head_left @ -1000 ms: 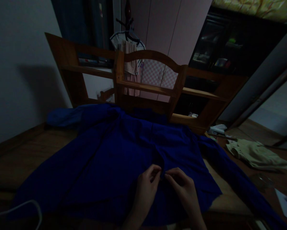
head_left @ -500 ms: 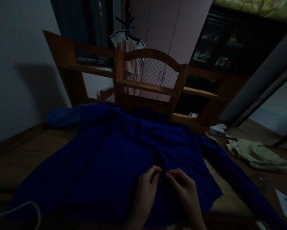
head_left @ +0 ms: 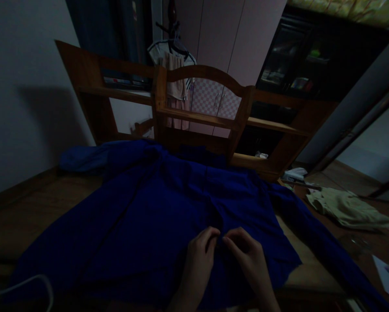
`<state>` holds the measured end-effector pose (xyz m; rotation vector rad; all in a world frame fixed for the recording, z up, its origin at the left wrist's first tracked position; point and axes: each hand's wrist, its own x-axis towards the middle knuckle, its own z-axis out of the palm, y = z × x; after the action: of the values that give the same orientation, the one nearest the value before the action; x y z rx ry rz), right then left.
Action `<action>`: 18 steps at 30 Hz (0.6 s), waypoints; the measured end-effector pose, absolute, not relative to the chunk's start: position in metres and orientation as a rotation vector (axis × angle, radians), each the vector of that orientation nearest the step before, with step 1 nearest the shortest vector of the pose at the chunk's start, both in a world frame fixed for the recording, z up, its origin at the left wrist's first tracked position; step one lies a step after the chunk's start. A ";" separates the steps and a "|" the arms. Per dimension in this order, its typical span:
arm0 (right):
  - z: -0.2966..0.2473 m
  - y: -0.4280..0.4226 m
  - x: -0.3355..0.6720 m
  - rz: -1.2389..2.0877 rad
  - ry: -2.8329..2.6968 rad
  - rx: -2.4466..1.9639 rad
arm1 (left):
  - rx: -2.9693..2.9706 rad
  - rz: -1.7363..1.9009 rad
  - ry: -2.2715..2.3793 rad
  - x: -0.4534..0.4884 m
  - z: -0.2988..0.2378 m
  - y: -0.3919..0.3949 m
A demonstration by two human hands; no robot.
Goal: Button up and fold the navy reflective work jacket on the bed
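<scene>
A dark blue long-sleeved shirt (head_left: 155, 216) lies spread across a wooden surface, one sleeve stretched out to the right and the other side fanned to the left. Near the lower middle of its front, my left hand (head_left: 201, 251) pinches the cloth along the front opening. Just to the right, my right hand (head_left: 246, 249) pinches the same front with thumb and index finger, its fingertips a small gap from the left ones. Whether a button sits between the fingers is too dark to make out.
Behind the shirt rises a wooden shelf frame (head_left: 207, 116). Folded pale green cloth (head_left: 347, 207) lies to the right, near white paper (head_left: 387, 277). A white cable (head_left: 35, 277) curves at lower left. Clothes on hangers (head_left: 175, 73) hang behind the frame.
My right hand has shifted slightly left, bringing its fingertips closer to my left hand. The shirt lies as before, and the view has moved only a little.
</scene>
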<state>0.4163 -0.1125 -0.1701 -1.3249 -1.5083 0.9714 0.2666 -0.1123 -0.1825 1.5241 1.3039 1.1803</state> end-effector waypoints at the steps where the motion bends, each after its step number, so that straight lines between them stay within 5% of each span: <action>1: -0.171 -0.112 0.416 0.976 -1.508 -1.327 | 1.528 1.182 1.310 0.267 -0.182 -0.113; 18: -0.174 -0.115 0.412 0.888 -1.617 -1.349 | 1.401 1.246 1.296 0.270 -0.174 -0.113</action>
<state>0.4119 -0.1152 -0.1745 -1.3491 -1.6166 0.8878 0.2704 -0.1130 -0.1740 1.4010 1.2956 1.2458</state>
